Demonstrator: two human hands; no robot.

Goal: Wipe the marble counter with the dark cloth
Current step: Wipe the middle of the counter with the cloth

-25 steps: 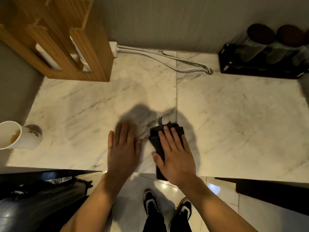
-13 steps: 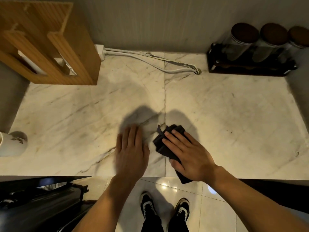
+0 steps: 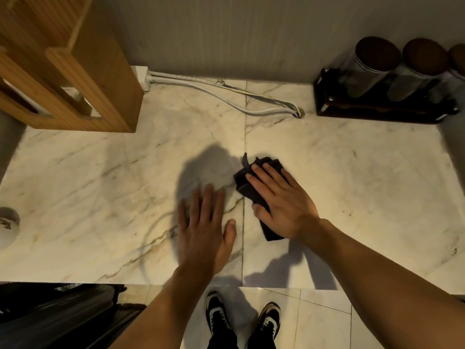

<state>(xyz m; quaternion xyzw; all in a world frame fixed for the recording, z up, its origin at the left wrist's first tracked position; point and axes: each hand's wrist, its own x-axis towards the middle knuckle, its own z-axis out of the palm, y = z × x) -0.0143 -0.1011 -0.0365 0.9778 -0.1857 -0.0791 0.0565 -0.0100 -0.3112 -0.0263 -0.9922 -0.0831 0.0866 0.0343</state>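
Here the dark cloth lies flat under the right hand.

You've got a wooden rack back left, white cables along the wall, jars in a black holder back right (lids dark), cup far left.
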